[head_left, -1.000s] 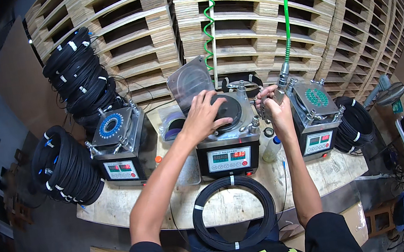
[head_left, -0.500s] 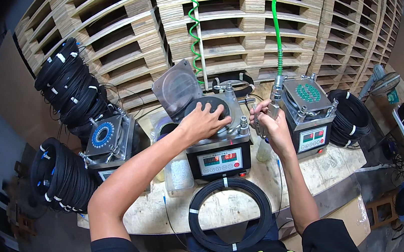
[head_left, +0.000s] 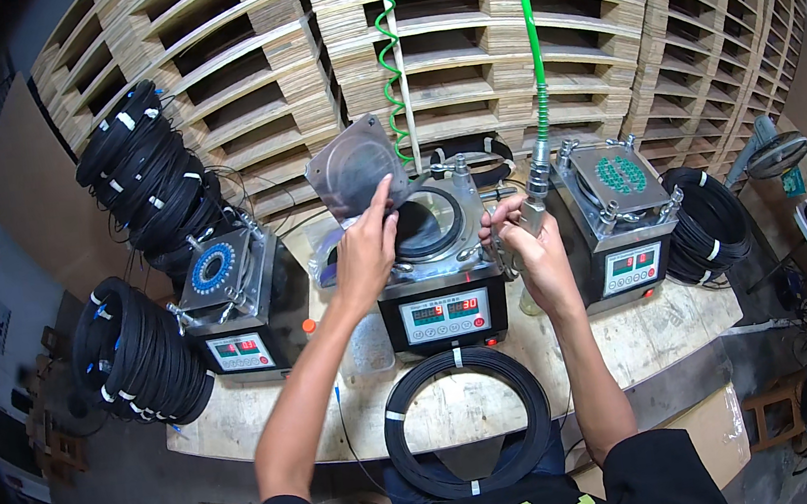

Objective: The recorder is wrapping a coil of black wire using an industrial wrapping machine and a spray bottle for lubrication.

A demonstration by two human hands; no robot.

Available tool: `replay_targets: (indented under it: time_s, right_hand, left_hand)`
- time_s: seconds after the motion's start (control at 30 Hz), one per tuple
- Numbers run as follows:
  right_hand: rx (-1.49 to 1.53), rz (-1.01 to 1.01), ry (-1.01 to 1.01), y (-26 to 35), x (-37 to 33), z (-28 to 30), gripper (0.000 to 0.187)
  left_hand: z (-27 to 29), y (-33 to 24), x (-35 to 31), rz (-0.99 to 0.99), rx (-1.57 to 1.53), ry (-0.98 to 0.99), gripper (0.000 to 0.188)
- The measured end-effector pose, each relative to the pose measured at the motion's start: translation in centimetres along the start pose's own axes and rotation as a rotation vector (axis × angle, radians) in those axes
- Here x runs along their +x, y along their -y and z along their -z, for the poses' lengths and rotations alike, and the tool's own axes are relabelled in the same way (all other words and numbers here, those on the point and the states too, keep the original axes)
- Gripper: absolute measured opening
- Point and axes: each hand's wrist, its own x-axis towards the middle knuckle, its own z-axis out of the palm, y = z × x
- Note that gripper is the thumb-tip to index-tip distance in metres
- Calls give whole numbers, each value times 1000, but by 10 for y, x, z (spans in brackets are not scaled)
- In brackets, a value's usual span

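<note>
My right hand [head_left: 528, 242] is closed around a metal air blow gun [head_left: 532, 216], its green hose [head_left: 533, 45] running up out of view. To the right of the middle machine's top, the gun is held upright. My left hand [head_left: 370, 251] has its fingers stretched out, with the index fingertip against or just in front of the lower right part of a tilted grey metal plate [head_left: 347, 163]. That plate leans up behind the middle machine [head_left: 446, 312]. On this machine's top a dark round disc [head_left: 425, 221] lies uncovered.
A similar machine [head_left: 229, 304] with a blue ring of fittings stands left, another [head_left: 622, 225] with green fittings right. Bundled black cable coils [head_left: 139, 355] pile up at left. One coil [head_left: 410, 453] lies at the table's front edge. Wooden pallets [head_left: 459, 44] rise behind.
My left hand has lifted off the round disc and moved left to the tilted plate. The blow gun stays in my right hand; its hose has swung slightly left.
</note>
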Motion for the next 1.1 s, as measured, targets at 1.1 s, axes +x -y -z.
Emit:
replay_targets:
  time_s: [1.1]
  right_hand:
    - [16,142,-87,-29,25,-23,12]
  left_hand:
    - [-25,6,-23,115,-248,-325,28]
